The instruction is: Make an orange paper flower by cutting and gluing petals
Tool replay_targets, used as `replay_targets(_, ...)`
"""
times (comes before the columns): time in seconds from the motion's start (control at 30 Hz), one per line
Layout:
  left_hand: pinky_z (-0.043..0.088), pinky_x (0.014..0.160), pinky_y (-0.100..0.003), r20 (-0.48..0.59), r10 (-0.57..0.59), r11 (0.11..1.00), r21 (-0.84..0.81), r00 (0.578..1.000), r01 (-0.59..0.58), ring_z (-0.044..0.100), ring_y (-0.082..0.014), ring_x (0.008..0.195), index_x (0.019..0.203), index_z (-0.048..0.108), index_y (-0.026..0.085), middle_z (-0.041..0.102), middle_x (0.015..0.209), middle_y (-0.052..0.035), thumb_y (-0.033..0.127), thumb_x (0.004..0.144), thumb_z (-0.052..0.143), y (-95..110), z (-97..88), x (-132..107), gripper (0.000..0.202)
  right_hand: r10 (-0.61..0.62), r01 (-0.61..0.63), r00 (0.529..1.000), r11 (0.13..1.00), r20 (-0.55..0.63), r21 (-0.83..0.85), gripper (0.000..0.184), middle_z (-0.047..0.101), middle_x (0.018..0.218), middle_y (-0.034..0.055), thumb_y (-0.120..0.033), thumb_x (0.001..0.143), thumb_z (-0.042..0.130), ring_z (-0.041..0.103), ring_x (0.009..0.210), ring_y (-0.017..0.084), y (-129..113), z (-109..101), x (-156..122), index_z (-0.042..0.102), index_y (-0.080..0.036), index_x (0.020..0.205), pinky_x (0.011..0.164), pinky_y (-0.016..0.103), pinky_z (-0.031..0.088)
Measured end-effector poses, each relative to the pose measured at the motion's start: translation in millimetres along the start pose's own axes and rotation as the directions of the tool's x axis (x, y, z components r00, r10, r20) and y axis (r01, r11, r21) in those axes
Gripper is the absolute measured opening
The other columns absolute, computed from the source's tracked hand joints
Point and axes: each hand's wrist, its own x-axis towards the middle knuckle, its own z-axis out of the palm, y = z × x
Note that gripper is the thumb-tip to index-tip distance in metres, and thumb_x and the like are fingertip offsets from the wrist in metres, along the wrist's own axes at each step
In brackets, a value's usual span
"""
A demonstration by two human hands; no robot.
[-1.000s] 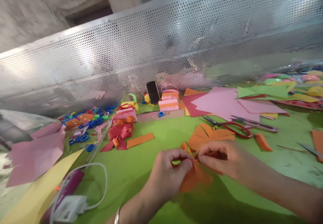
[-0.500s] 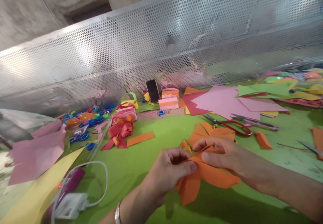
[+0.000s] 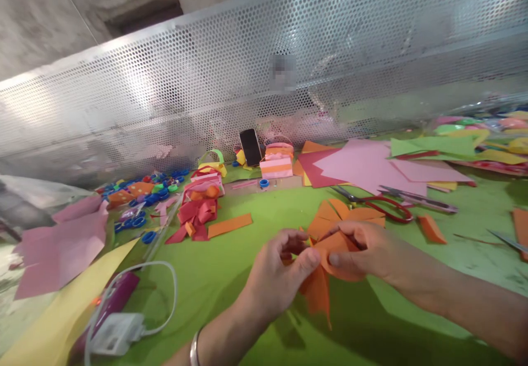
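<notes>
An orange paper flower (image 3: 338, 259) with wide petals is held above the green table (image 3: 231, 278) between my two hands. My left hand (image 3: 284, 267) pinches its left side near the centre, thumb on the near face. From the right, my right hand (image 3: 358, 248) grips a petal with the thumb in front and the fingers behind. One petal hangs down below the hands. Just behind them lies a second orange paper flower (image 3: 330, 215), partly hidden by my right hand. Red-handled scissors (image 3: 388, 208) lie to its right.
Pink paper sheets (image 3: 363, 162) lie at the back right, a small striped paper basket (image 3: 276, 160) and a phone (image 3: 250, 147) beside them. Red paper scraps (image 3: 198, 212) and an orange strip (image 3: 230, 226) are left of centre. A white charger (image 3: 117, 333) with its cable sits front left.
My hands have turned the orange paper flower. The petal that stretched out to the right now curves up under my right thumb, and my left fingers have loosened a little.
</notes>
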Motion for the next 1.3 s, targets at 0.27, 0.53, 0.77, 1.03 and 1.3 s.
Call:
replay_targets(0.27, 0.046, 0.073, -0.031, 0.065, 0.054, 0.973, 0.220, 0.996, -0.067, 0.061, -0.0200, 0.081, 0.087, 0.066, 0.017, 0.069, 0.085, -0.0045, 0.028, 0.075, 0.061, 6, 9.2, -9, 0.018, -0.041, 0.037, 0.998, 0.997, -0.053, -0.070, 0.049, 0.069, 0.087, 0.0033, -0.062, 0.072, 0.073, 0.065, 0.082, 0.021, 2, -1, -2, 0.065, -0.020, 0.094, 0.072, 0.032, 0.051)
replay_targets(0.53, 0.034, 0.061, -0.026, 0.099, -0.224, 0.953, -0.186, 0.969, 0.240, 0.044, -0.0114, 0.059, 0.064, 0.055, 0.016, 0.050, 0.061, 0.0020, 0.068, 0.064, 0.067, 3, 4.2, 2, 0.053, 0.002, -0.002, 0.994, 1.000, -0.107, 0.005, 0.061, 0.068, 0.108, 0.0096, -0.066, 0.077, 0.065, 0.065, 0.098, 0.027, 7, -3, 2, 0.059, -0.020, 0.117, 0.083, 0.042, 0.052)
replay_targets(0.77, 0.031, 0.058, -0.024, -0.011, -0.287, 0.939, -0.203, 0.958, 0.279, 0.041, -0.0083, 0.056, 0.063, 0.058, 0.013, 0.051, 0.059, 0.0027, 0.061, 0.060, 0.074, 0, 0.6, 5, 0.050, 0.042, -0.049, 0.973, 0.999, -0.227, -0.023, 0.076, 0.066, 0.101, 0.0075, -0.051, 0.067, 0.077, 0.064, 0.086, 0.022, 7, -3, 3, 0.052, -0.018, 0.131, 0.068, 0.032, 0.050)
replay_targets(1.03, 0.046, 0.065, -0.026, 0.014, -0.241, 0.912, -0.338, 0.970, 0.231, 0.062, -0.0160, 0.066, 0.083, 0.065, 0.014, 0.068, 0.069, -0.0012, 0.035, 0.047, 0.087, 1, 3.2, 4, 0.047, 0.057, -0.058, 0.961, 0.998, -0.271, 0.004, 0.073, 0.063, 0.086, 0.0025, -0.050, 0.067, 0.076, 0.059, 0.067, 0.017, 3, 4, 2, 0.052, -0.019, 0.128, 0.057, 0.029, 0.045)
replay_targets(1.3, 0.034, 0.048, -0.021, -0.142, -0.097, 0.990, -0.115, 0.985, 0.081, 0.044, -0.0075, 0.046, 0.057, 0.063, 0.016, 0.055, 0.047, 0.0048, 0.017, 0.053, 0.070, -6, 9.0, 7, 0.009, -0.029, 0.023, 0.982, 0.999, -0.186, -0.036, 0.072, 0.065, 0.085, 0.0013, -0.041, 0.057, 0.078, 0.062, 0.074, 0.020, -5, 10, -3, 0.054, -0.020, 0.121, 0.063, 0.031, 0.051)
